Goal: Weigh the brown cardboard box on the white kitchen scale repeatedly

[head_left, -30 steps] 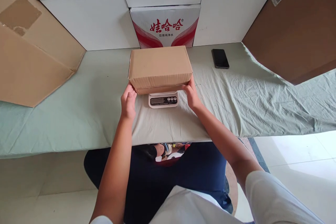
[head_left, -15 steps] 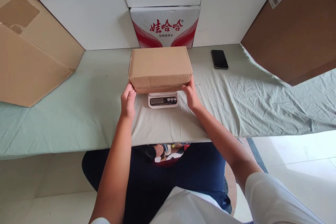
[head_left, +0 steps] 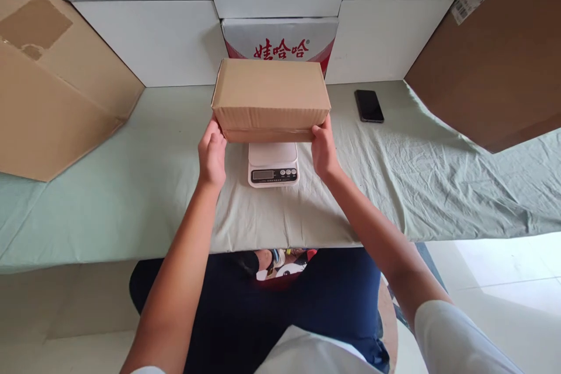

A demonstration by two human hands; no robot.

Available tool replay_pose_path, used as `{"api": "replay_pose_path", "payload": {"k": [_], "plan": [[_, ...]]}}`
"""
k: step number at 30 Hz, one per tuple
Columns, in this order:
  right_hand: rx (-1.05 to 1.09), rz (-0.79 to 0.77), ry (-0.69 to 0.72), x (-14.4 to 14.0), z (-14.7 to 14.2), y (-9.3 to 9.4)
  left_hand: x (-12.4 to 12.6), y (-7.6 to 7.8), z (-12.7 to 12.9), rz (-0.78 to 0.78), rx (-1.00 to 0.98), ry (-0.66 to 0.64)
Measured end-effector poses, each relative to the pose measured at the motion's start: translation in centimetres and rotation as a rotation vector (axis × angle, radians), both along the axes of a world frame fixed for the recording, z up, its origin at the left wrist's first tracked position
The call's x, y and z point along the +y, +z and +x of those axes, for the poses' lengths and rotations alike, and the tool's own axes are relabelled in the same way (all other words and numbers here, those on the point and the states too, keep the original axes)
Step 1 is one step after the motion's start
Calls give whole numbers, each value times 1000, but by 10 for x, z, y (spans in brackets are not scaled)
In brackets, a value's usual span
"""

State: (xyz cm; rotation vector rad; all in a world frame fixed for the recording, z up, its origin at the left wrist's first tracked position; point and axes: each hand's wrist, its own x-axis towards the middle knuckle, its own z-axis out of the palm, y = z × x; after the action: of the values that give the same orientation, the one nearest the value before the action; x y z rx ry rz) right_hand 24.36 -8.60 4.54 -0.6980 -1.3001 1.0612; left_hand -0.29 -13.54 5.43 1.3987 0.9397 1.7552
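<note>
A closed brown cardboard box [head_left: 272, 87] is held up between my two hands, over the back part of a white digital scale [head_left: 273, 156]. My left hand [head_left: 212, 155] grips the box's lower left corner, its fingertips hidden behind and beneath. At the lower right corner my right hand [head_left: 324, 149] is closed on the box, thumb on the front face. The scale's front shows a small grey display and several buttons; part of its plate is visible below the box, and the rest is covered from view.
A black phone [head_left: 369, 106] lies on the green cloth [head_left: 166, 187] to the right. Behind stands a white-and-red carton [head_left: 280, 32] among white panels [head_left: 149, 41]. Large cardboard sheets flank both sides, left [head_left: 56, 105] and right [head_left: 486, 70].
Both hands have raised the cardboard box, and more of the scale's plate shows beneath it. The view has shifted slightly.
</note>
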Motion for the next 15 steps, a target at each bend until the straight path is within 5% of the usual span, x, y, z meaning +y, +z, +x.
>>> {"api": "replay_pose_path", "payload": {"k": [3,7,15], "plan": [[40,39,-28,43,-9,3,51,-1,-9,-41,-46,28],[91,-18,-9,86,-22,-11,110,-21,-14,-114,-113,78],[40,-86,59,110,-15,-41,132,-61,-20,-229,-175,56]]}}
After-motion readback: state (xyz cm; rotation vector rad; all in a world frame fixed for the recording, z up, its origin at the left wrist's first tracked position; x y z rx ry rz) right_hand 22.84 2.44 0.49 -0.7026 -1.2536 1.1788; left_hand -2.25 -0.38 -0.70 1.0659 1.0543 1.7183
